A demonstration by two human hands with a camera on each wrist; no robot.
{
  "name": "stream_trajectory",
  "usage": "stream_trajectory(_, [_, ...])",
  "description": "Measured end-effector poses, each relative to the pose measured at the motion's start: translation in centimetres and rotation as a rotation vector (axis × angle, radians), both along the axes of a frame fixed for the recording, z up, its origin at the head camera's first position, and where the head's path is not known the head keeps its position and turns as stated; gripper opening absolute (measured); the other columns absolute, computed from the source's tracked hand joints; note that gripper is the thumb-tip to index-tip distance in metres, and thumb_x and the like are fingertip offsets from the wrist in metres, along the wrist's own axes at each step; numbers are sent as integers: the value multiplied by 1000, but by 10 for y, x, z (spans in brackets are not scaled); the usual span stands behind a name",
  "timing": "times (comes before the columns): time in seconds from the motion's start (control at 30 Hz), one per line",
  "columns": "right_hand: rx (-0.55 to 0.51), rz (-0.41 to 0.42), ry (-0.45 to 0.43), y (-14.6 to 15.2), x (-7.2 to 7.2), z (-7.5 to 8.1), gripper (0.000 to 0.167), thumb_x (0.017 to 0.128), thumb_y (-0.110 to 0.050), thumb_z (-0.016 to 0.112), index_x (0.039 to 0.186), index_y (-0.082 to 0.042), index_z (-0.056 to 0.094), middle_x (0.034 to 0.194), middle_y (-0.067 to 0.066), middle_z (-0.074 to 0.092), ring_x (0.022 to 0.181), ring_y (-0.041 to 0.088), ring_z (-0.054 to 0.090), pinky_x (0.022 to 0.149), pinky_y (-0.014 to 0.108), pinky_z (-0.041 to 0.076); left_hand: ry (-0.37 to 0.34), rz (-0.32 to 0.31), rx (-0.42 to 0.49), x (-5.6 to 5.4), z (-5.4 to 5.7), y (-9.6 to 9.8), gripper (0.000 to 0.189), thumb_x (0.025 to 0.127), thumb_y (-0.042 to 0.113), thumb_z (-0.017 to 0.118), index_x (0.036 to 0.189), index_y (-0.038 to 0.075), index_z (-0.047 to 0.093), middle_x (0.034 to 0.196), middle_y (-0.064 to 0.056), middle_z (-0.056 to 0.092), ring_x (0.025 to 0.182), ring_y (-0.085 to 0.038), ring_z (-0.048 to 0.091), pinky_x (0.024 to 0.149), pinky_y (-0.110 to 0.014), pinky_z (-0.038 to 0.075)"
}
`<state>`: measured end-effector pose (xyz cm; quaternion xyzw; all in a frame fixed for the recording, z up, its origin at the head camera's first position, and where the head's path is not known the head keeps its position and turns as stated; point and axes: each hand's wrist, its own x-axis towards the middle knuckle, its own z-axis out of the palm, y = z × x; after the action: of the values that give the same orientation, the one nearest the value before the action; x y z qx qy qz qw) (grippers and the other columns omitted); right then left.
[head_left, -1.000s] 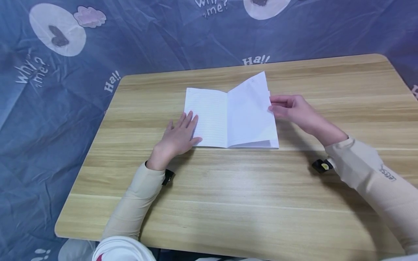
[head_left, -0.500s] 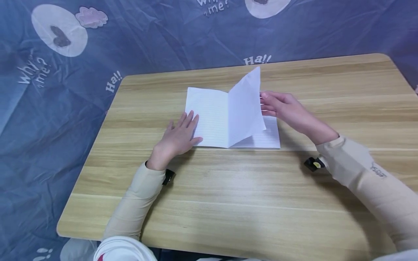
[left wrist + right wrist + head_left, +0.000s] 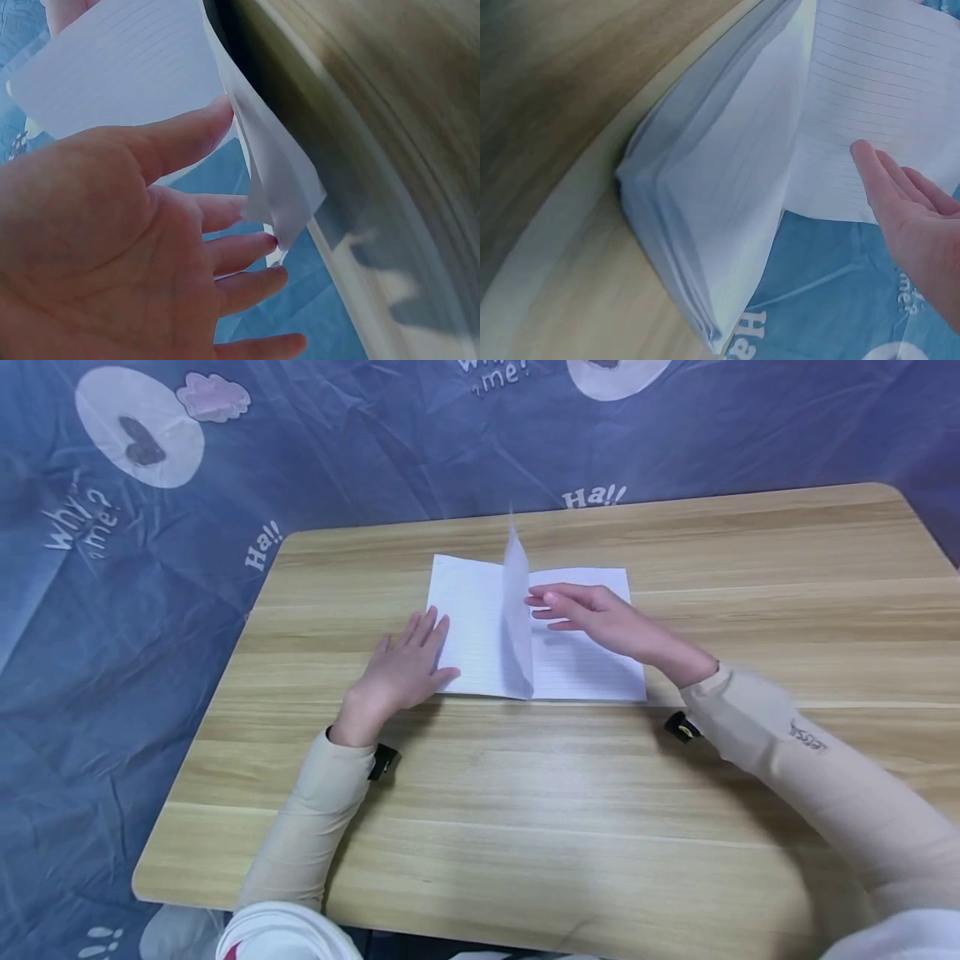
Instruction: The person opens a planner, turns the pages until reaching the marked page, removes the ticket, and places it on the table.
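An open notebook point(image 3: 592, 672) with lined white pages lies on the wooden table. One of its sheets point(image 3: 515, 627) stands nearly upright by the spine. My left hand point(image 3: 399, 675) rests with spread fingers on the left page's outer edge. In the left wrist view its thumb point(image 3: 191, 135) touches the edge of the paper. Over the right page reaches my right hand point(image 3: 600, 617), fingertips at the raised sheet, fingers mostly straight. In the right wrist view the right hand point(image 3: 919, 214) lies against a lined sheet point(image 3: 862, 112); its thumb is not visible there.
The table point(image 3: 525, 827) has a pale wood grain and rounded corners. Behind and left of it hangs a blue printed cloth point(image 3: 337, 443). A white round object point(image 3: 288, 935) sits at the front edge, lower left.
My right hand has moved left across the notebook, swinging the sheet from the right side up to near vertical and uncovering a lined right page. The left hand has barely moved.
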<state>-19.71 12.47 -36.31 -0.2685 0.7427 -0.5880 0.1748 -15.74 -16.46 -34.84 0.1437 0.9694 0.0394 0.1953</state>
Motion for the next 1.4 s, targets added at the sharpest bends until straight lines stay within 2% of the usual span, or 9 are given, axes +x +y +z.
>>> stream_trajectory(0.13, [144,-4,87,-9,0,-5,45,106,-23,46,143,2,48,143,16,52,131,28,48,106,41,41,11,5,1,-2,5,-7,76,104,43,41,158,11,-1,164,-9,-10,149,-28,-8,115,-62,5])
stream_trajectory(0.27, [294,19,179,-16,0,-9,46,105,-28,48,145,-5,48,145,9,51,135,23,44,110,41,34,25,15,12,-3,10,-16,66,107,29,36,158,10,0,164,-10,-9,149,-29,-9,114,-62,3])
stream_trajectory(0.4, [366,86,227,-21,1,-13,51,105,-32,48,149,-5,42,150,8,44,138,24,39,112,43,32,55,51,25,-3,16,-23,59,106,17,30,159,12,4,164,-9,-7,149,-29,-8,114,-62,1])
stream_trajectory(0.5, [396,143,260,-24,2,-15,55,105,-32,47,150,-2,38,154,11,37,143,25,31,115,42,26,88,49,34,-3,16,-20,58,106,21,30,159,12,7,164,-9,-4,149,-29,-5,115,-62,2])
stream_trajectory(0.6, [419,180,296,-28,2,-16,56,104,-29,49,150,1,36,156,14,32,146,27,23,117,42,20,93,10,33,-4,13,-14,62,107,32,33,159,12,6,164,-8,-4,150,-29,-3,115,-62,3])
stream_trajectory(0.73, [448,203,346,-32,1,-18,57,103,-27,53,148,4,37,156,17,31,146,31,21,118,44,18,68,-29,18,-2,7,-4,70,105,41,39,159,12,5,164,-8,-5,150,-28,-3,114,-62,6])
stream_trajectory(1.17, [561,257,476,-38,4,-24,58,100,-24,59,144,9,41,156,21,28,147,35,18,118,46,17,12,-73,-10,1,-9,9,76,103,44,44,159,12,3,164,-7,-8,149,-27,-6,115,-62,6])
stream_trajectory(1.4, [621,225,558,-37,2,-25,59,99,-25,60,144,8,41,156,21,28,146,37,20,118,47,17,-6,-68,-17,1,-15,9,76,103,45,43,159,13,3,164,-6,-7,149,-27,-5,115,-61,6])
